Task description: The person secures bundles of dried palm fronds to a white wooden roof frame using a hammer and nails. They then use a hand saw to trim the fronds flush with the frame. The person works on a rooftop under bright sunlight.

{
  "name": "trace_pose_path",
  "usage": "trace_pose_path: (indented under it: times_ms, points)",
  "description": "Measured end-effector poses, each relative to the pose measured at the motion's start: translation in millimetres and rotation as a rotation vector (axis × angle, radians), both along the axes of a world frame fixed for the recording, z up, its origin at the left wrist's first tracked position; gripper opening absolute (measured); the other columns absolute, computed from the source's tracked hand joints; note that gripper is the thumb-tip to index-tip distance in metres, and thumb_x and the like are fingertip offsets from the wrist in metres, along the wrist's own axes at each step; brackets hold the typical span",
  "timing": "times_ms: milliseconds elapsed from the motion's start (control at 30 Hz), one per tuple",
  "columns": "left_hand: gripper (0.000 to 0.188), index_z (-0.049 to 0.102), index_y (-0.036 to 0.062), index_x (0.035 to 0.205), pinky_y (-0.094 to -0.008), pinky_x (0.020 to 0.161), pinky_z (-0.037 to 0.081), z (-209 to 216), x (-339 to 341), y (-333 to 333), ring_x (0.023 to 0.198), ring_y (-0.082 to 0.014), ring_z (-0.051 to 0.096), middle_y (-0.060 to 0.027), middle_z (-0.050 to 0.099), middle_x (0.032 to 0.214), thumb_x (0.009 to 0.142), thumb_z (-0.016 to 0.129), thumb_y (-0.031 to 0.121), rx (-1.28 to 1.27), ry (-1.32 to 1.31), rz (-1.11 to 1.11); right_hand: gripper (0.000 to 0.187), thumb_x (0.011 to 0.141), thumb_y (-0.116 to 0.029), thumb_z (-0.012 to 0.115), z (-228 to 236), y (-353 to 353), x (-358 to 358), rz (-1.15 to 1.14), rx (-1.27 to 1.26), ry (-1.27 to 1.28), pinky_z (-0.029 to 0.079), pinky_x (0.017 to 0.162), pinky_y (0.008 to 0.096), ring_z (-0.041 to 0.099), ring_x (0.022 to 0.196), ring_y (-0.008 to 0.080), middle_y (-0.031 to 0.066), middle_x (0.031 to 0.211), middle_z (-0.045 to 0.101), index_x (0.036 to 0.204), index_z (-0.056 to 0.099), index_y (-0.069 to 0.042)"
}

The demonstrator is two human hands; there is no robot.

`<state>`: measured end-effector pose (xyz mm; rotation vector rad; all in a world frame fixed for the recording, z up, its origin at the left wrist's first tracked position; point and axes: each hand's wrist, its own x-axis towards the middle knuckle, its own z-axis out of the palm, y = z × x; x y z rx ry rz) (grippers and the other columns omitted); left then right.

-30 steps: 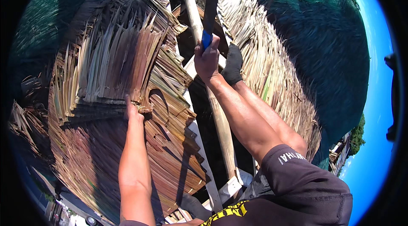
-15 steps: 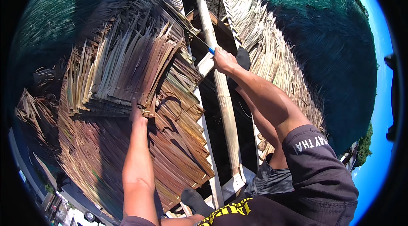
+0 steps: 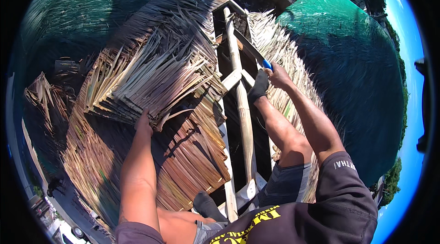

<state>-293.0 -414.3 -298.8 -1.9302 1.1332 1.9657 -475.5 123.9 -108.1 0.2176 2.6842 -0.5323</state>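
My left hand (image 3: 143, 123) grips the near corner of a stack of dried-leaf thatch panels (image 3: 156, 79), its fingers mostly hidden at the edge. The stack lies on the left slope of a thatched roof (image 3: 197, 166), its loose leaf ends fanned toward the far side. My right hand (image 3: 278, 76) is closed around the blue handle of a long-bladed knife (image 3: 250, 47). The dark blade points away and to the left, over the open roof frame and apart from the stack. My right foot, in a dark sock, is close beneath this hand.
A pale bamboo pole (image 3: 243, 120) runs along the ridge, with dark gaps through the frame on both sides. Paler thatch (image 3: 293, 88) covers the right slope. Green netting (image 3: 339, 47) rises beyond it. Far below at lower left are a street and a vehicle (image 3: 73, 235).
My right hand has moved right with the knife, taking the blade farther from the stack. My left hand stays on the stack's corner. The whole view has shifted.
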Motion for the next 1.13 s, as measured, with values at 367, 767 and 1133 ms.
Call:
trace_pose_path:
  times_ms: [367, 767, 1133]
  points:
    - [0.083, 0.049, -0.0132, 0.136, -0.046, 0.086, 0.058, 59, 89, -67, 0.104, -0.0353, 0.068, -0.023, 0.062, 0.128, 0.077, 0.086, 0.032, -0.023, 0.053, -0.187, 0.033, 0.096, -0.033, 0.063, 63, -139, -2, 0.544, -0.055, -0.189, 0.054, 0.071, 0.047, 0.071, 0.078, 0.0356, 0.0215, 0.08, 0.069, 0.105, 0.065, -0.002]
    - [0.112, 0.031, -0.0195, 0.137, -0.0441, 0.093, 0.054, 296, 104, -2, 0.112, -0.0427, 0.065, -0.0347, 0.061, 0.122, 0.065, 0.087, 0.046, -0.532, -0.52, -0.595, 0.031, 0.094, -0.024, 0.072, 69, -325, -13, 0.434, -0.644, -0.948, 0.056, 0.054, 0.0309, 0.061, 0.065, 0.0124, 0.0038, 0.082, 0.061, 0.107, 0.055, -0.003]
    - [0.095, 0.031, -0.0052, 0.149, -0.0437, 0.091, 0.056, 563, 71, 81, 0.106, -0.0397, 0.068, -0.0262, 0.069, 0.113, 0.076, 0.081, 0.028, -0.52, -0.532, -0.594, 0.039, 0.102, -0.041, 0.055, 189, -398, 81, -0.116, -0.637, -1.31, 0.05, 0.097, 0.064, 0.06, 0.104, 0.0354, 0.0153, 0.103, 0.055, 0.114, 0.047, -0.005]
